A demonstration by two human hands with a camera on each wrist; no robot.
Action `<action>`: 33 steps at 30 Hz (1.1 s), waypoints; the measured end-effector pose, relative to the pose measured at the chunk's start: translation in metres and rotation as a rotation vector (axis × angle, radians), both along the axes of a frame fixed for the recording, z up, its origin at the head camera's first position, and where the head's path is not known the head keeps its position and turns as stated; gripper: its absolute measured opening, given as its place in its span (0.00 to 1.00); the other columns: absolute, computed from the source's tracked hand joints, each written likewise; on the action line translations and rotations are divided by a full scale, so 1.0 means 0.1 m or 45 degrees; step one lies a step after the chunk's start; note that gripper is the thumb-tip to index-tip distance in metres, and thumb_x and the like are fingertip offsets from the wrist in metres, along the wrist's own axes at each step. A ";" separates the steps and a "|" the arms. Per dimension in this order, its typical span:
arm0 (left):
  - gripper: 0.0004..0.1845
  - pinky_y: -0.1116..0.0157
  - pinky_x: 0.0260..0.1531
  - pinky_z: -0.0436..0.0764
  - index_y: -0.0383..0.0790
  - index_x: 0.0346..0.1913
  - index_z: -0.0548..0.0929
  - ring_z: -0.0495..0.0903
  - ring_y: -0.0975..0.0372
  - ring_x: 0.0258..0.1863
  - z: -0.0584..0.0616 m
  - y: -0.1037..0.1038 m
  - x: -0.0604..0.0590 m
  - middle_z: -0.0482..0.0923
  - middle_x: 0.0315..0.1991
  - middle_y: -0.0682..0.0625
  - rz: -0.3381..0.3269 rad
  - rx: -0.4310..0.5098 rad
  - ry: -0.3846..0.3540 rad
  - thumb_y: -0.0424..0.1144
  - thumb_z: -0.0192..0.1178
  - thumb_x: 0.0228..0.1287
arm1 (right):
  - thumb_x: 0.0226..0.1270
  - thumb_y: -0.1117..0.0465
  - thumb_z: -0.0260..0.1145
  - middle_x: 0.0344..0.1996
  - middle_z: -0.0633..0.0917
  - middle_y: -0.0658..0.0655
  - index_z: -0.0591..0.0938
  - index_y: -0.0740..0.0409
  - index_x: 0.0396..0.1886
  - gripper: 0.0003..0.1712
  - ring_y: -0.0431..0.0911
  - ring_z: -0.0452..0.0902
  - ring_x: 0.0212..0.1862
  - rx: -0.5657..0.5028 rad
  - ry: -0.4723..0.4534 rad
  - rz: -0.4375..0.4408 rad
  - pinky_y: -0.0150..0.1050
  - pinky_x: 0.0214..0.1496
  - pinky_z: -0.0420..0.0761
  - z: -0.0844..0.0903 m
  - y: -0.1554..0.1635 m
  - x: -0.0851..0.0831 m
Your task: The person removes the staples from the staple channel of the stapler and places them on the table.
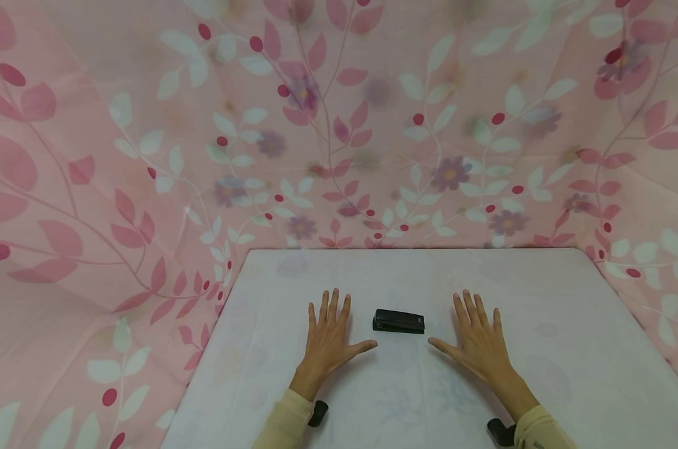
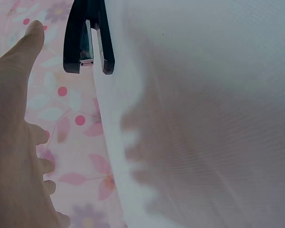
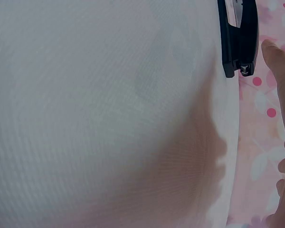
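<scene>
Soft, even, fairly bright light is falling across the head view, with no glare. Faint shadows are lying on the table (image 1: 541, 349) just under each wrist. The pink flowered cloth (image 1: 92, 187) behind is bowing outward toward the picture's edges, showing wide-angle distortion. Both wrist views are looking dimmer and greyer. In them, the left hand (image 2: 14, 142) and right hand (image 3: 282, 142) are blurring at close range, and each is casting a broad, soft-edged finger shadow onto the table beside it. The black stapler (image 2: 88, 38) beyond the thumbs is looking reasonably sharp.
</scene>
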State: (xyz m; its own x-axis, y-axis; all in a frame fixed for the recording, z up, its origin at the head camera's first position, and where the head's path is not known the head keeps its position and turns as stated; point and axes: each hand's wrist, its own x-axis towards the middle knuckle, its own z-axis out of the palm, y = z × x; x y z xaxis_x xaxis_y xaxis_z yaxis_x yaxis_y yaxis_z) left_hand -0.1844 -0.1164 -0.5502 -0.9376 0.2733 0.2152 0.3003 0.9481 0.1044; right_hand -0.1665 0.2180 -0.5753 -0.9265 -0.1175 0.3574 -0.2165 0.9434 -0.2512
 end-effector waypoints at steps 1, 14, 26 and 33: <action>0.63 0.37 0.72 0.45 0.49 0.79 0.51 0.42 0.48 0.80 0.00 0.00 0.00 0.46 0.80 0.43 0.000 -0.002 -0.001 0.86 0.45 0.45 | 0.46 0.21 0.64 0.77 0.56 0.65 0.55 0.57 0.78 0.68 0.60 0.44 0.79 0.000 0.000 0.000 0.70 0.71 0.44 0.00 0.00 0.00; 0.64 0.38 0.72 0.44 0.50 0.79 0.49 0.40 0.48 0.80 0.01 0.00 0.01 0.43 0.80 0.44 -0.008 0.000 -0.035 0.86 0.45 0.45 | 0.46 0.21 0.64 0.78 0.54 0.64 0.55 0.57 0.78 0.68 0.59 0.43 0.79 0.010 0.008 -0.002 0.70 0.71 0.46 0.02 -0.01 0.02; 0.65 0.41 0.70 0.57 0.46 0.79 0.50 0.54 0.45 0.76 0.02 0.06 -0.02 0.54 0.77 0.40 -0.109 0.118 -0.050 0.82 0.55 0.44 | 0.44 0.27 0.71 0.74 0.61 0.66 0.61 0.58 0.75 0.65 0.63 0.54 0.75 0.046 0.100 0.058 0.71 0.67 0.57 0.12 -0.06 -0.05; 0.59 0.52 0.60 0.75 0.44 0.77 0.55 0.71 0.52 0.66 -0.04 0.17 -0.14 0.69 0.69 0.42 -0.266 0.306 -0.211 0.70 0.67 0.47 | 0.51 0.39 0.75 0.63 0.75 0.66 0.72 0.60 0.67 0.48 0.61 0.73 0.62 0.036 0.118 0.150 0.62 0.55 0.75 0.35 -0.34 -0.17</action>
